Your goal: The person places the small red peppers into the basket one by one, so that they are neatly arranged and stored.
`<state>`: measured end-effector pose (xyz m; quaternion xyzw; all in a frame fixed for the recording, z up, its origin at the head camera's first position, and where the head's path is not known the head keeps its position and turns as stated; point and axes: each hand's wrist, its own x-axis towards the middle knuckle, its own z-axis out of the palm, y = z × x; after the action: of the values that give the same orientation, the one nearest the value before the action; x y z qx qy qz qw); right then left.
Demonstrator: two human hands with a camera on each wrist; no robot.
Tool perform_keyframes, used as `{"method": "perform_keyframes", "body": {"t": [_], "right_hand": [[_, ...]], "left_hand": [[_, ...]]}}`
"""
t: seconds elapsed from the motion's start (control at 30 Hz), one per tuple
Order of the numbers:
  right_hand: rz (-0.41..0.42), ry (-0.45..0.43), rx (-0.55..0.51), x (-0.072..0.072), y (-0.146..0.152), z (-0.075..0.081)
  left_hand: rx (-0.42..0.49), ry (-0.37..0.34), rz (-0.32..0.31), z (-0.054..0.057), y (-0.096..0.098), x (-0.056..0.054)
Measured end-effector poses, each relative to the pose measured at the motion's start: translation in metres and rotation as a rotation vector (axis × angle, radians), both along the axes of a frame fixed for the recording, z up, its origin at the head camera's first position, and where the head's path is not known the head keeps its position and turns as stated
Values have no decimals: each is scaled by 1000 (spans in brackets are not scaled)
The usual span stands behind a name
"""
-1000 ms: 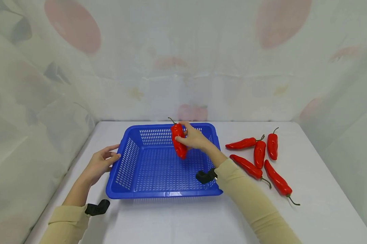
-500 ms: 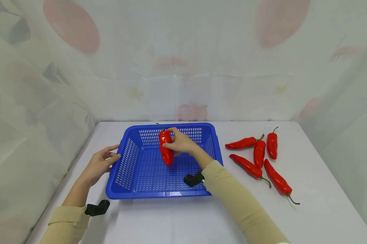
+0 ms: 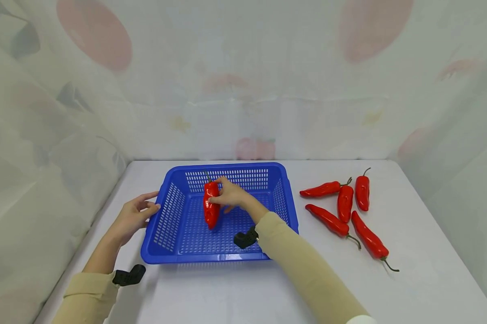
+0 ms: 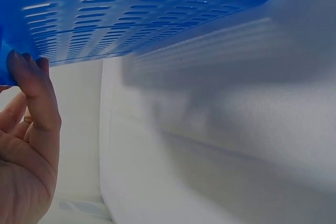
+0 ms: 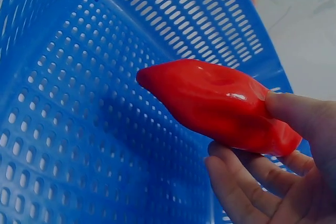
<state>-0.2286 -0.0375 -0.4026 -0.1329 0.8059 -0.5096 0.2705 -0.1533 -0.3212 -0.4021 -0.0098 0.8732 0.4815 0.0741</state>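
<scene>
Basket mid-table; five peppers right of it (on table).

White table: blue basket, red peppers

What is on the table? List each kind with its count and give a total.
Red peppers: 6, one held by the right hand, five lying on the table (e.g.)
Blue basket: 1, touched by the left hand
Total: 7

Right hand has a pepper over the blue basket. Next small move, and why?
Probably lower it a little and let go: the right hand holds the red pepper inside the basket, tip near the floor, while the left hand touches the rim.
</scene>
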Motion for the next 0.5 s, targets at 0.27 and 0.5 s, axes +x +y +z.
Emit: {"method": "perform_keyframes", "body": {"t": [0.27, 0.5], "right_hand": [[42, -65, -7, 0, -15, -7], [66, -121, -20, 0, -23, -13]], "left_hand": [[-7, -2, 8, 0, -2, 1], [3, -1, 2, 0, 0, 0]]}}
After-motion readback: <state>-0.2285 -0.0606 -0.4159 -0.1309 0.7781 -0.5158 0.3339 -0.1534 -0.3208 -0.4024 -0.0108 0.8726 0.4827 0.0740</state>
